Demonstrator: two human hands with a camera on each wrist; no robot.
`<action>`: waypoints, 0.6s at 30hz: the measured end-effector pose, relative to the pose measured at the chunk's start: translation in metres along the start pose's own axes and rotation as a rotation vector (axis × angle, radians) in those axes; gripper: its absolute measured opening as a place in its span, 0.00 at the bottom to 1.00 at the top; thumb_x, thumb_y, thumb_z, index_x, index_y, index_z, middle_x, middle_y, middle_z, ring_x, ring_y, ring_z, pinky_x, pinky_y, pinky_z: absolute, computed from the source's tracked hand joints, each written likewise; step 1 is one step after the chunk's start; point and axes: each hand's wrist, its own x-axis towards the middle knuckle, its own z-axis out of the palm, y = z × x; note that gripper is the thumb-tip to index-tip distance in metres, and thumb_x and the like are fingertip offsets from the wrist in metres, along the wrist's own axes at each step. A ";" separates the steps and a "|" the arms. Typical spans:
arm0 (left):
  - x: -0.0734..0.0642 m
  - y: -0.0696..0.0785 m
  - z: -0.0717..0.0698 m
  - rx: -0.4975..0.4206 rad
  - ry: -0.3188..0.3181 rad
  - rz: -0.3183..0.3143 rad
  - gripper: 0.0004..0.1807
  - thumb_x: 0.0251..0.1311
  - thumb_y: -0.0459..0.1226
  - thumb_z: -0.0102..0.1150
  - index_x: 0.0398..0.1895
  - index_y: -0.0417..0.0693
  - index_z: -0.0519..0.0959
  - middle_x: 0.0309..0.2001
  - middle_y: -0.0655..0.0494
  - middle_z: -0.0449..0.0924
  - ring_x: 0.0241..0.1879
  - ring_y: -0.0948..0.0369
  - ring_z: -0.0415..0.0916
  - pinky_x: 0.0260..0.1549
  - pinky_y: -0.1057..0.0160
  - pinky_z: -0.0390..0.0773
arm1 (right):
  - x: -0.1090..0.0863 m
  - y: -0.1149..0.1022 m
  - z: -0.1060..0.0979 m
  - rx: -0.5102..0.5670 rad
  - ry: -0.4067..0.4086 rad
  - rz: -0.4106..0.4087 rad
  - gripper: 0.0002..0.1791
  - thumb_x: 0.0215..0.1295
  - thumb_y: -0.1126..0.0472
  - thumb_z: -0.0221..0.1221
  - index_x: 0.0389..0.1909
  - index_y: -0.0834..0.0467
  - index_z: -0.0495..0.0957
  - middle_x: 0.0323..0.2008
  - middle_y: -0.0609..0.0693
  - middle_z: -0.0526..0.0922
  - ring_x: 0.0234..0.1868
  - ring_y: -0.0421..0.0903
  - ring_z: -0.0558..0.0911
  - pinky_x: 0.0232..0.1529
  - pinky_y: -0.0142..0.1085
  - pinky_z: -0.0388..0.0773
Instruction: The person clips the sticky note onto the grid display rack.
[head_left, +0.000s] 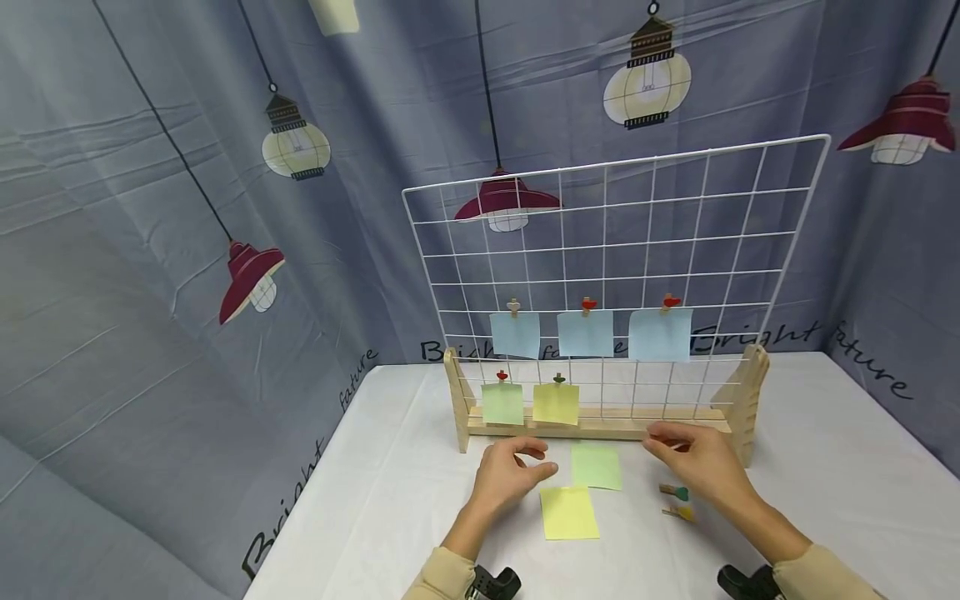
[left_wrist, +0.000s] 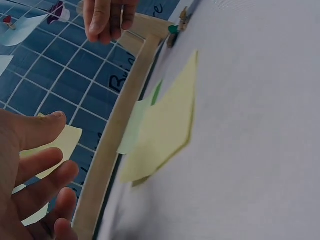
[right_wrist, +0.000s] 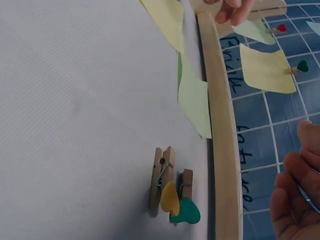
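My left hand hovers over the table with fingers loosely bent and nothing in them, left of two loose sticky notes. The nearer is a yellow sticky note; behind it lies a pale green sticky note. My right hand is raised before the right end of the rack's wooden base, its fingers loosely curled and empty. Below it on the table lie a small wooden clothespin with a green heart and another clothespin with a yellow heart, side by side.
A white wire grid stands in a wooden base behind the hands. Three blue notes hang in its upper row by heart clothespins. Lower left hang a clipped green note and a clipped yellow note. Patterned curtains surround the white table.
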 end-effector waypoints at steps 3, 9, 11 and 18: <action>-0.004 -0.005 0.003 0.015 -0.022 -0.009 0.17 0.54 0.51 0.76 0.44 0.55 0.89 0.39 0.65 0.90 0.33 0.71 0.80 0.36 0.67 0.77 | -0.002 0.004 0.000 0.002 -0.003 -0.001 0.19 0.67 0.53 0.68 0.50 0.63 0.86 0.43 0.57 0.91 0.38 0.49 0.86 0.35 0.32 0.79; -0.011 -0.011 0.006 0.010 -0.064 -0.041 0.16 0.53 0.50 0.77 0.43 0.58 0.89 0.38 0.65 0.90 0.35 0.69 0.85 0.38 0.63 0.79 | -0.004 0.011 -0.001 0.008 -0.005 0.009 0.18 0.67 0.55 0.69 0.50 0.64 0.87 0.43 0.58 0.91 0.39 0.49 0.86 0.35 0.30 0.79; -0.013 -0.011 0.007 0.010 -0.075 -0.056 0.15 0.53 0.50 0.77 0.42 0.58 0.89 0.36 0.68 0.89 0.36 0.70 0.85 0.39 0.62 0.79 | -0.004 0.013 -0.002 0.007 0.001 0.011 0.19 0.67 0.54 0.69 0.50 0.64 0.87 0.43 0.58 0.91 0.40 0.49 0.86 0.35 0.30 0.79; -0.018 -0.011 0.013 0.081 -0.076 -0.070 0.13 0.50 0.49 0.78 0.38 0.60 0.89 0.29 0.76 0.85 0.38 0.71 0.81 0.40 0.58 0.77 | -0.005 0.019 -0.005 -0.014 0.031 0.002 0.19 0.67 0.52 0.69 0.50 0.63 0.87 0.40 0.56 0.91 0.38 0.49 0.86 0.35 0.31 0.79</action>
